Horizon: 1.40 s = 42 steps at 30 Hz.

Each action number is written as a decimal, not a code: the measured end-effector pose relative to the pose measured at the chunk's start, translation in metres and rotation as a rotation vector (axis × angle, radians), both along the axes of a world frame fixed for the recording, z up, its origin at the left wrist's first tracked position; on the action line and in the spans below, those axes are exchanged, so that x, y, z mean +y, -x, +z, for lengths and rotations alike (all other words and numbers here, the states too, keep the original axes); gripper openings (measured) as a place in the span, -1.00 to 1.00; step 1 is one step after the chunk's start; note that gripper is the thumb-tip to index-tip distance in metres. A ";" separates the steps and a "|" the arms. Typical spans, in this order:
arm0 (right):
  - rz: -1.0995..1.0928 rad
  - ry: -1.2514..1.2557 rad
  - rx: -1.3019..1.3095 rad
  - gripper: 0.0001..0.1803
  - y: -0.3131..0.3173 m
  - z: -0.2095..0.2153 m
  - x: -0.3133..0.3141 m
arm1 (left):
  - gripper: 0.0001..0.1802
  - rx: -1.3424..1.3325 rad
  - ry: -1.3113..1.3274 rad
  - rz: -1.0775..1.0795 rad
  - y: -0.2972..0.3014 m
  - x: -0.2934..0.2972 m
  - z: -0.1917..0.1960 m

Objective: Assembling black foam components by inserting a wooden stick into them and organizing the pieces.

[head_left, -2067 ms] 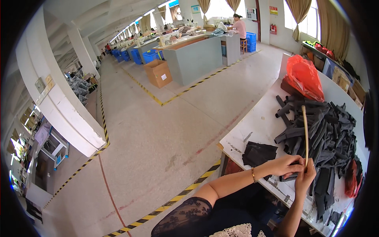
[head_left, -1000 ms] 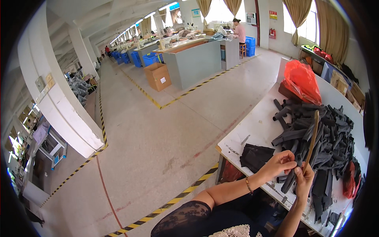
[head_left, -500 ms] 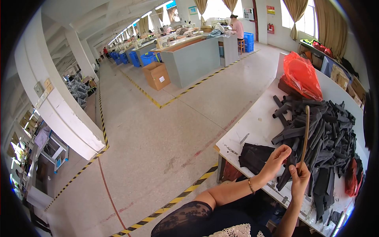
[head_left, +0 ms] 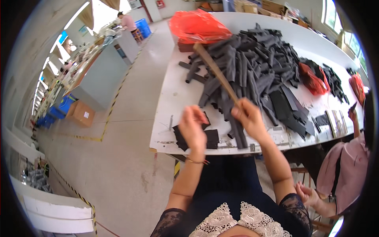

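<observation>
My right hand [head_left: 248, 118] grips the near end of a long thin wooden stick [head_left: 215, 71] that slants up and away over a big heap of dark grey fabric tubes [head_left: 252, 67] on the white table [head_left: 173, 91]. My left hand [head_left: 193, 128] hovers just left of it, above flat black fabric pieces [head_left: 209, 138] at the table's near edge, fingers loosely curled. What, if anything, the left hand holds cannot be made out.
A red plastic bag [head_left: 195, 21] lies at the table's far end, more red bags [head_left: 312, 77] to the right. A person in pink [head_left: 347, 162] sits at my right. Bare concrete floor with yellow tape lines lies to the left, with a grey counter [head_left: 102, 75] and a cardboard box [head_left: 81, 114].
The view has swung from the floor onto the table. My right hand still holds the stick, now tilted away to the left; my left hand has come off it.
</observation>
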State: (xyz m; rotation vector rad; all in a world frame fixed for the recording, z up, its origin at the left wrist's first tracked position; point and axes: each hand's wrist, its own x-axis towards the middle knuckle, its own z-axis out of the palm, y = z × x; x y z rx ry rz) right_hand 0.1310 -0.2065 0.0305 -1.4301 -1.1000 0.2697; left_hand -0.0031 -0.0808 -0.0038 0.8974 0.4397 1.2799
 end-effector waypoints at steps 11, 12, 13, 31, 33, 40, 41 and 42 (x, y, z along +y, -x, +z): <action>-0.677 -0.030 -0.414 -0.64 -0.158 0.024 0.039 | -0.75 1.123 -1.171 0.092 0.019 0.101 -0.022; -0.633 -0.008 -0.330 -0.64 -0.147 0.014 0.031 | -0.75 1.152 -1.012 0.000 0.016 0.106 -0.024; -0.548 0.028 -0.222 -0.65 -0.134 0.006 0.023 | -0.75 1.179 -0.848 -0.093 0.016 0.109 -0.026; 0.126 0.082 0.734 -0.74 -0.004 -0.041 -0.029 | -0.79 0.555 -1.245 0.116 -0.007 -0.019 -0.006; 0.155 0.088 0.703 -0.74 -0.002 -0.033 -0.034 | -0.81 0.561 -1.222 0.132 -0.001 -0.025 -0.013; 0.013 -0.011 0.159 -0.82 0.002 -0.044 -0.051 | -0.29 0.078 0.205 -0.552 -0.008 -0.056 -0.041; 0.003 -0.019 0.105 -0.81 0.000 -0.047 -0.053 | -0.32 0.028 0.243 -0.657 -0.015 -0.059 -0.041; 0.007 -0.019 0.108 -0.81 0.002 -0.046 -0.053 | -0.35 -0.020 0.280 -0.740 -0.015 -0.057 -0.041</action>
